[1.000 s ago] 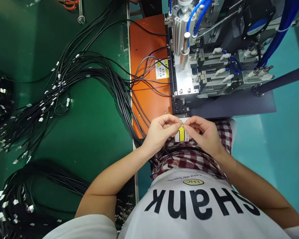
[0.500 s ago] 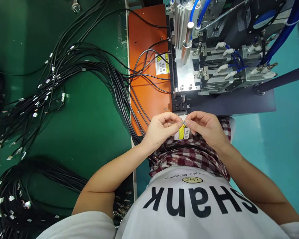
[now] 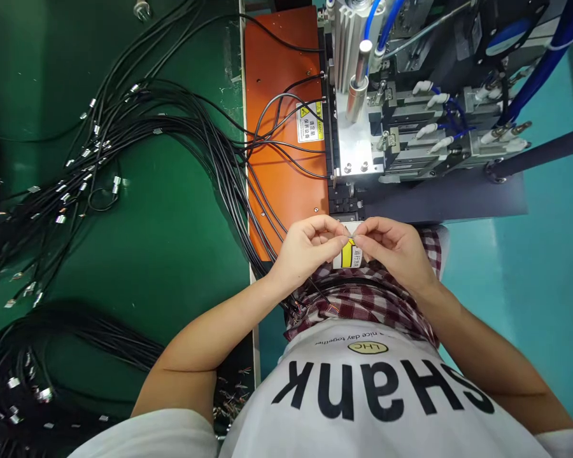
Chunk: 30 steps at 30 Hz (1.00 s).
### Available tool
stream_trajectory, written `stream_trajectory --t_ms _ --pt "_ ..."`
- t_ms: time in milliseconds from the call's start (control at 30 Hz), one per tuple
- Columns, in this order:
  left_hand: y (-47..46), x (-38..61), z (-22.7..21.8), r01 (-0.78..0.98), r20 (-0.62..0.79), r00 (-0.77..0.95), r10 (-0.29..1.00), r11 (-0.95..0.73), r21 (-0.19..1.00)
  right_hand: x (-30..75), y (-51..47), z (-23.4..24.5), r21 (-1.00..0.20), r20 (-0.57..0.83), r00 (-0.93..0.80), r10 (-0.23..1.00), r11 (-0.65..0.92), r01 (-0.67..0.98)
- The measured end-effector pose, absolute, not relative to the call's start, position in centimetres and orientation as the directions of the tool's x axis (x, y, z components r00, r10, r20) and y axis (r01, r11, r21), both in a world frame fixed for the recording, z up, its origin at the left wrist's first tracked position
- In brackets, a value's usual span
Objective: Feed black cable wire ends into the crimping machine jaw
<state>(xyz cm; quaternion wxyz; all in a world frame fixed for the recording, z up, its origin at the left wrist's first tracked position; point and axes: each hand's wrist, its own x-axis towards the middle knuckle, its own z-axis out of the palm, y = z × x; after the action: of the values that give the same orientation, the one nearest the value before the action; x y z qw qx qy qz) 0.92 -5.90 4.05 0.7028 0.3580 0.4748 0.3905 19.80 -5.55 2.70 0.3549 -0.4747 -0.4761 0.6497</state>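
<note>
My left hand (image 3: 310, 245) and my right hand (image 3: 396, 248) meet above my lap, fingertips almost touching. Each one is closed in a pinch of thumb and forefinger. Whatever sits between the fingertips is tiny and mostly covered, with only a small greyish glint showing. Just beneath the fingers is a white and yellow label (image 3: 346, 256) at the front of the machine. A black cable (image 3: 363, 281) crosses the checked cloth over my lap.
A machine with metal cylinders (image 3: 358, 146) and blue air hoses (image 3: 537, 70) stands ahead. Left of it is an orange plate (image 3: 281, 63) with black cables (image 3: 219, 152) running across. More cable bundles (image 3: 100, 334) with shiny connectors lie on the green table (image 3: 172, 222).
Both hands keep their pinch at nearly the same spot. The right fingertips have shifted slightly left, closer to the left ones. The whole view has drifted a little.
</note>
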Motion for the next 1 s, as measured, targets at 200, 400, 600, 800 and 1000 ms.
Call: stream_trajectory --t_ms 200,400,600,800,1000 --pt "-5.9 1.1 4.1 -0.191 -0.370 0.236 0.899 0.416 0.889 20.1 -5.2 3.0 -0.972 -0.236 -0.294 0.926 -0.227 0.064" --pt "-5.8 0.6 3.9 -0.123 -0.400 0.302 0.865 0.451 0.884 20.6 -4.4 3.4 -0.974 -0.217 -0.388 0.896 -0.174 0.142" --pt "-5.4 0.1 4.2 -0.050 -0.432 0.392 0.812 0.487 0.872 21.1 -3.7 3.8 -0.971 -0.068 -0.505 0.861 0.059 0.232" --pt "-5.5 0.2 4.3 -0.025 -0.434 0.403 0.806 0.484 0.875 21.5 -3.2 4.2 -0.858 0.151 -0.607 0.780 0.409 0.312" --pt "-5.6 0.4 3.8 -0.161 -0.387 0.348 0.854 0.462 0.872 21.5 -4.0 3.1 -0.924 0.094 -0.439 0.894 0.242 0.296"
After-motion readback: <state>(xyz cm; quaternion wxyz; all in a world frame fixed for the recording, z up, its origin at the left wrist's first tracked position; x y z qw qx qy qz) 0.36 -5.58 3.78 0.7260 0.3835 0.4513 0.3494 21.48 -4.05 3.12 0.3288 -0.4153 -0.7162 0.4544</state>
